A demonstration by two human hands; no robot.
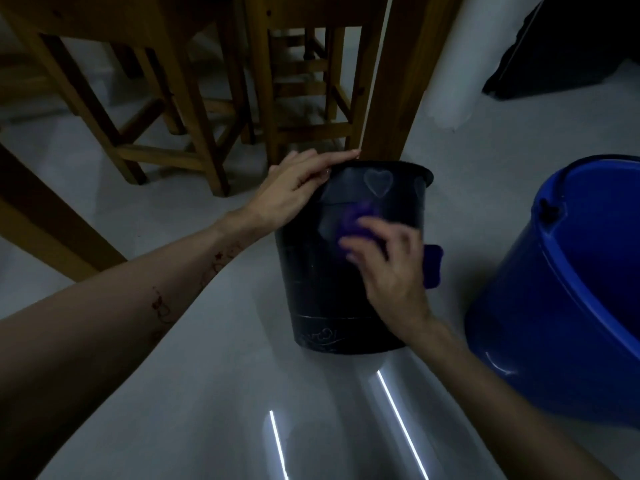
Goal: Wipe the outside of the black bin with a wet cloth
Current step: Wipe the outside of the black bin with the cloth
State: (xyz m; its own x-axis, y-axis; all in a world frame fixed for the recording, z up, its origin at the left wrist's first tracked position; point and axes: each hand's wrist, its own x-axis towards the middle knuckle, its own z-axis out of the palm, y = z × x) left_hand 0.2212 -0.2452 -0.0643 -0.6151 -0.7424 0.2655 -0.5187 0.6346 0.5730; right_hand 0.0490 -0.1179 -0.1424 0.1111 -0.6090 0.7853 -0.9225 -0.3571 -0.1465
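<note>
A round black plastic bin point(343, 271) with pale heart marks stands on the grey floor point(225, 375) at frame centre, before a wooden table leg point(398, 81). The left hand point(294, 188) lies flat and open along its rim, fingers extended. The right hand point(388, 265), fingers loosely curled, presses a purple cloth point(353, 220) against the bin's side. A blue plastic bucket point(571, 289) sits at right.

I have one wide-angle view, worn on the head, looking forward and steeply down at the floor point(214, 358). It sits close: both forearms reach in from the bottom edge, and the black bin point(332, 282) fills the centre. Edges bow outward.
</note>
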